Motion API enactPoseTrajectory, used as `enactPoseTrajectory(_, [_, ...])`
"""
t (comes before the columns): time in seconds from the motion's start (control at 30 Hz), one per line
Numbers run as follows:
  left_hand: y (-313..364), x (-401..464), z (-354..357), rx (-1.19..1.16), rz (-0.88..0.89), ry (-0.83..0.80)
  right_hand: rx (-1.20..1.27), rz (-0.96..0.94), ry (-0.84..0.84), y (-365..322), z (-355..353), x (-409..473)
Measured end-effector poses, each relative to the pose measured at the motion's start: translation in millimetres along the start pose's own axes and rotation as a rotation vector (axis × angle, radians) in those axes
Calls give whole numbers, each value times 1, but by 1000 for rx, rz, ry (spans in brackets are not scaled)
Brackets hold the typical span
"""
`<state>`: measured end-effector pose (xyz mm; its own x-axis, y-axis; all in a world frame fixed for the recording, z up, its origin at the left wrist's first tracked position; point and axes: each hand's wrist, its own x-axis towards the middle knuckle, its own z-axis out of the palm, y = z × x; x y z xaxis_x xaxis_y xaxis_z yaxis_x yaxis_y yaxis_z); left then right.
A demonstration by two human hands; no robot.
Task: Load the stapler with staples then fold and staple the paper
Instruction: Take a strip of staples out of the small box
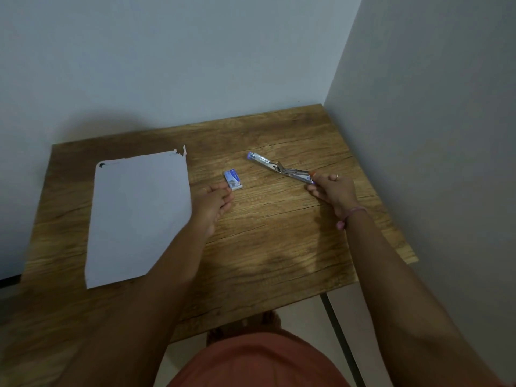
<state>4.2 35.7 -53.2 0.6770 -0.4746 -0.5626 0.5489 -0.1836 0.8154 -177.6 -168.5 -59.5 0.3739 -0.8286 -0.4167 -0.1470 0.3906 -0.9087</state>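
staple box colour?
The staple box is blue and white, with a pale tray sticking out at its near end; the head view shows it.

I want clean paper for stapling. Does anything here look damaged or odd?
Yes: the paper has a torn, ragged far right corner, and a dark mark shows at its far left corner. The stapler lies swung open flat, which fits loading. Nothing else stands out.

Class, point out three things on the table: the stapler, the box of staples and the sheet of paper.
stapler (pixel 282 169): head view, on the hinge in the middle of the opened body.
box of staples (pixel 232 178): head view, on its blue printed top.
sheet of paper (pixel 139 216): head view, on the middle of the flat sheet.
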Motion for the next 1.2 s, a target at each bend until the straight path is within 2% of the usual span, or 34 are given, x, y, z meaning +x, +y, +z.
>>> enactPoseTrajectory(0.33, [0,0,-1,-1,-11,-6,-48,-69,77,4,7,3])
enactPoseTrajectory(0.8, [-2,-1,-2,1,4,-12,-187,-130,85,8,10,2])
enactPoseTrajectory(1.2, [-4,1,-4,14,27,-9,-171,-129,79,5,8,-2])
